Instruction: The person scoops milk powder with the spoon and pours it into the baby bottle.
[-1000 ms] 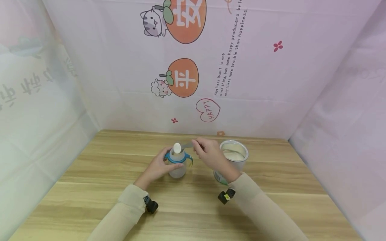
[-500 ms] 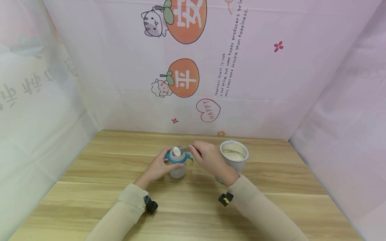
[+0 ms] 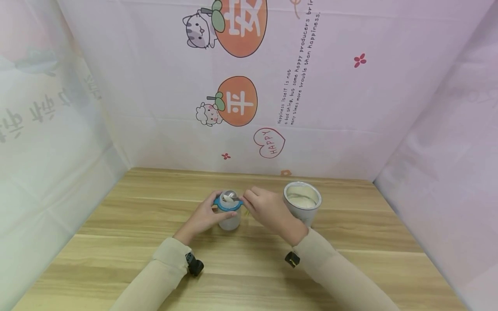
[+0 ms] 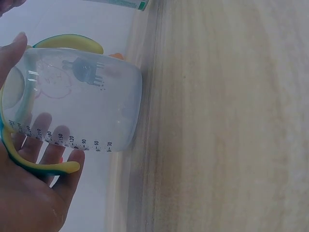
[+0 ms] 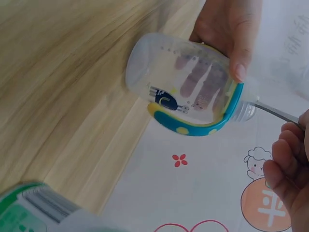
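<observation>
Holds the bottle (image 3: 229, 223) upright, seemingly standing on the bench (image 3: 241, 268), left of the open tin (image 3: 305, 214), with the left hand (image 3: 203, 217): wraps fingers round the far side and lays the thumb on the near side, by the blue collar (image 5: 233, 104). Pinches the metal spoon (image 3: 231, 195) in the right hand (image 3: 270, 209), with its bowl tilted at the clear neck (image 5: 244, 113). As for the bottle, looks light, thin and smooth; may flex when squeezed and tip if knocked. Best steadied gently just below the collar, or by the curved handle (image 5: 176, 126).
</observation>
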